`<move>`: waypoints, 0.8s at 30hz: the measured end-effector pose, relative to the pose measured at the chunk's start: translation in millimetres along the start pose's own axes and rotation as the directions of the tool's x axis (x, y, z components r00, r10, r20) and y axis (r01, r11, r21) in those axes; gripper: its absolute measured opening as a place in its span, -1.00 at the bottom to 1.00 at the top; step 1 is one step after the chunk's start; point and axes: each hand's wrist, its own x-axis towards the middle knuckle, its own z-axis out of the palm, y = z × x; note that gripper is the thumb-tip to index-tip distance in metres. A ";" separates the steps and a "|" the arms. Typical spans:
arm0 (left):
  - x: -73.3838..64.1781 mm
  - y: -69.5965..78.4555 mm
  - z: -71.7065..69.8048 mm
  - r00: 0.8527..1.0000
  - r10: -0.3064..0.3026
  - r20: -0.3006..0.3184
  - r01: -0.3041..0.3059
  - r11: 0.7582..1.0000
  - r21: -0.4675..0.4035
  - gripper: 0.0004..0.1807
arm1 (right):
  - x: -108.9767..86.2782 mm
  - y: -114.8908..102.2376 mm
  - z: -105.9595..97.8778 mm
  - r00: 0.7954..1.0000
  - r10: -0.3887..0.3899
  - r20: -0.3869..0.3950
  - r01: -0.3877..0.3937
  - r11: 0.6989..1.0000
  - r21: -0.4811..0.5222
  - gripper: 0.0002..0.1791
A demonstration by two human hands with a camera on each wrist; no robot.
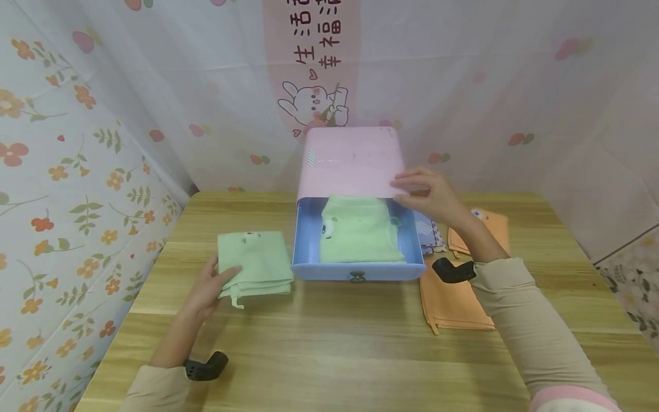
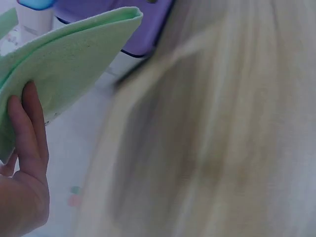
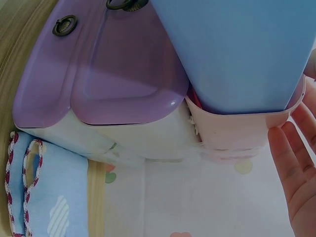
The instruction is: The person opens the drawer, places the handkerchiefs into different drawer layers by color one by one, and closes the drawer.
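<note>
A folded green towel [image 1: 254, 263] with a small face and a hanging loop is gripped at its left edge by my left hand [image 1: 206, 289], thumb on top. In the left wrist view, the fingers lie against the underside of the towel [image 2: 74, 64], which is raised off the table. To the right, a blue drawer [image 1: 355, 273] stands pulled out of a pink cabinet top [image 1: 352, 163]. Another green towel [image 1: 360, 232] lies inside the drawer. My right hand [image 1: 432, 197] touches the right edge of the pink casing with extended fingers [image 3: 291, 153].
Below the blue drawer are purple drawers [image 3: 128, 74] with ring handles. Orange towels [image 1: 458, 300] and a blue patterned cloth [image 1: 426, 232] lie right of the cabinet on the wooden table [image 1: 329, 355]. A printed curtain [image 1: 463, 86] hangs behind.
</note>
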 end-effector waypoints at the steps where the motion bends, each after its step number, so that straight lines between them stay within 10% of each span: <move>1: -1.3 4.1 0.2 1.000 0.011 0.006 -0.011 1.000 -0.004 -0.38 | -0.1 0.1 0.0 1.000 0.000 -0.001 0.000 1.000 0.000 -0.67; 10: -15.4 42.7 -4.0 0.988 0.140 0.061 -0.138 0.990 -0.034 -0.55 | 0.2 2.0 -0.1 1.000 -0.004 0.000 0.004 1.000 0.004 -0.67; 24: -39.0 113.2 -4.7 0.922 0.318 0.221 -0.298 0.947 -0.121 -0.47 | 0.8 1.0 -0.3 1.000 -0.012 0.001 0.012 1.000 0.000 -0.67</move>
